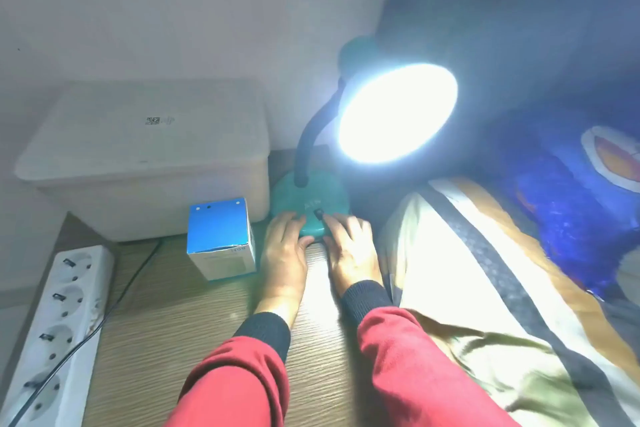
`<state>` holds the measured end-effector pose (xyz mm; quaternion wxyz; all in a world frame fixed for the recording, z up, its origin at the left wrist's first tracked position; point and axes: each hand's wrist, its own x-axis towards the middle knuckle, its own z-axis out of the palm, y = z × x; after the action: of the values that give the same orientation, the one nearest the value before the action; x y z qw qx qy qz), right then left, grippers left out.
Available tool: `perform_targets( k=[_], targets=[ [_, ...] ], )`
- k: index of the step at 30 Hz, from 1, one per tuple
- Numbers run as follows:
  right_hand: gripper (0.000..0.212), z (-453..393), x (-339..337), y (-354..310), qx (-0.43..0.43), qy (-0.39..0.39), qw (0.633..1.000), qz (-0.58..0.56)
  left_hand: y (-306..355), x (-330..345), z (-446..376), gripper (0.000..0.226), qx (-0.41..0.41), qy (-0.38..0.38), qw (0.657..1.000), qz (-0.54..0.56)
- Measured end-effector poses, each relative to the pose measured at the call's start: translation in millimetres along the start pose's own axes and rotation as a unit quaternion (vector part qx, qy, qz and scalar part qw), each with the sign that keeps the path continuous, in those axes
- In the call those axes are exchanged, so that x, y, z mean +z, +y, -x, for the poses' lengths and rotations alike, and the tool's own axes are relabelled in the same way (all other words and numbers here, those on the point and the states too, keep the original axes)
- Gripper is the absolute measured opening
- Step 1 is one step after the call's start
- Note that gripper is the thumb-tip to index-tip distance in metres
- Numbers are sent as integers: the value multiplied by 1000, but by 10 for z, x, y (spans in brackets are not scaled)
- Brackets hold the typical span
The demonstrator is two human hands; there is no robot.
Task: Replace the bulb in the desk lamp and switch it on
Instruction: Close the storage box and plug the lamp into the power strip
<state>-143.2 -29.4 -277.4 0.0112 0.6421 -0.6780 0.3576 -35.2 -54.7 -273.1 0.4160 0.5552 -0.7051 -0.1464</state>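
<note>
1. The desk lamp (pixel 313 203) stands upright at the far edge of the wooden desk (pixel 194 315), towards its right side; its round teal base sits flat on the surface.
2. A dark bendy neck climbs from the back of that base and curves over to the right.
3. The shade faces the camera and it's lit: a blazing white disc, so bright the bulb inside can't be made out.
4. A small black rocker switch sits on the base's near side, below raised lettering.

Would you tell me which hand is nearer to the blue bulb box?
Left. The left hand rests on the lamp base's edge beside the blue bulb box; the right hand is farther, at the switch.
</note>
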Motion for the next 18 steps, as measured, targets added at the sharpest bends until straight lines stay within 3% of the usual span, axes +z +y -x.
perform_targets(
  k=[6, 18],
  targets=[
    [40, -4, 26, 8, 26, 1, 1000, 11, -14, 21, -3, 38, 11, 10, 1000, -10],
    [45, -12, -4, -8, 29, -3, 999, 23, -40, 36, -1, 38, 8, -1, 1000, -3]
  ],
)
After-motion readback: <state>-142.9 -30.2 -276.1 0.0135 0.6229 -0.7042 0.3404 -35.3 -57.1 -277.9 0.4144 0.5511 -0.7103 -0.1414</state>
